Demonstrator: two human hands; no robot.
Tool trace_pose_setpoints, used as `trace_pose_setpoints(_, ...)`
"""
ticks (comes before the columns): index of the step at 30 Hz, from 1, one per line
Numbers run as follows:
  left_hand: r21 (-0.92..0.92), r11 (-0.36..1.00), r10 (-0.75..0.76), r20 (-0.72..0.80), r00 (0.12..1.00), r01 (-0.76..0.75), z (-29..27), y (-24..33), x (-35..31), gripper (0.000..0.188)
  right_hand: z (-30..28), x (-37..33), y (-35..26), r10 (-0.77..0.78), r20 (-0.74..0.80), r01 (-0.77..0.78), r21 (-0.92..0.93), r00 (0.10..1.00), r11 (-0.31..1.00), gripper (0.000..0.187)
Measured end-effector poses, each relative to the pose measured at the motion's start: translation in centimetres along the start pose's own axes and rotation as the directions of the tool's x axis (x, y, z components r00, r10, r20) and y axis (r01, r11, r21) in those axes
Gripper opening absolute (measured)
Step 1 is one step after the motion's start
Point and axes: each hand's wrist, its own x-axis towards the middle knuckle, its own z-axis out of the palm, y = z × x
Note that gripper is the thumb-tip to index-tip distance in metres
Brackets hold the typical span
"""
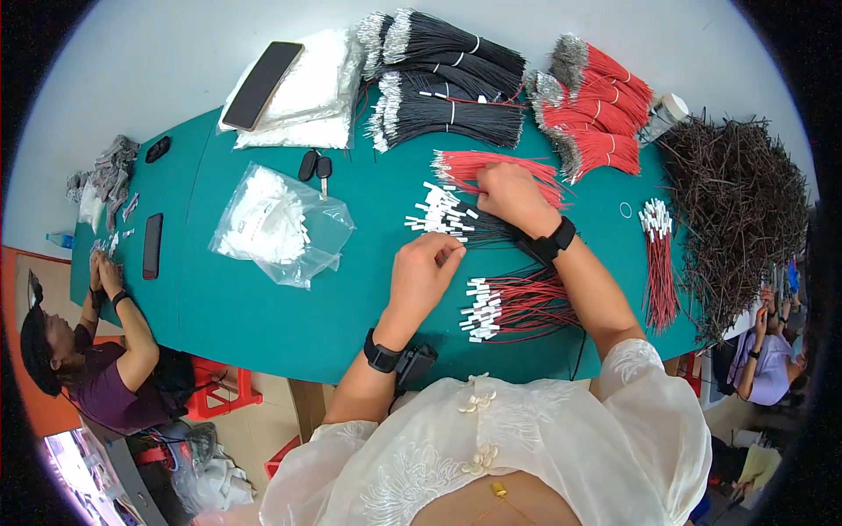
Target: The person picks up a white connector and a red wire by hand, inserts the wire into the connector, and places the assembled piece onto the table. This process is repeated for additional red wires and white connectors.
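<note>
My left hand (425,270) is closed, thumb and fingertips pressed together beside white connectors (438,210) on the ends of a bunch of black wires (491,230). Whatever lies in that pinch is too small to make out. Just to its right, my right hand (516,200) curls down with closed fingers at the edge of a loose pile of red wires (460,165). Its fingertips are hidden, so what they hold does not show. Nearer me, red and black wires with white connectors (482,311) lie in a bundle below both hands.
Tied black wire bundles (456,110) and red wire bundles (605,105) line the back. A dark wire heap (732,219) stands right, past a thin red bundle (660,272). Left are a bag of white connectors (272,223), keys (324,171), and phone-topped bags (324,96). Another person (96,359) sits far left.
</note>
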Motion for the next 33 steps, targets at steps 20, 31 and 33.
trace_pose_setpoints(20,-0.025,1.000,0.004,0.009,1.000,-0.004,0.2,-0.2,0.2,0.008,-0.1,-0.8,0.7,-0.024,0.033,0.020,0.113,0.999,0.993,0.014)
trace_pose_setpoints(31,-0.032,0.999,0.004,0.016,1.000,-0.003,0.2,0.0,0.3,0.008,-0.6,-1.3,4.0,0.178,0.073,-0.176,0.710,0.981,0.681,0.019)
trace_pose_setpoints(33,-0.101,0.994,-0.044,-0.002,0.999,0.044,0.1,-0.6,0.1,0.008,-2.3,-1.0,2.4,0.153,0.043,-0.140,0.691,0.987,0.710,0.019)
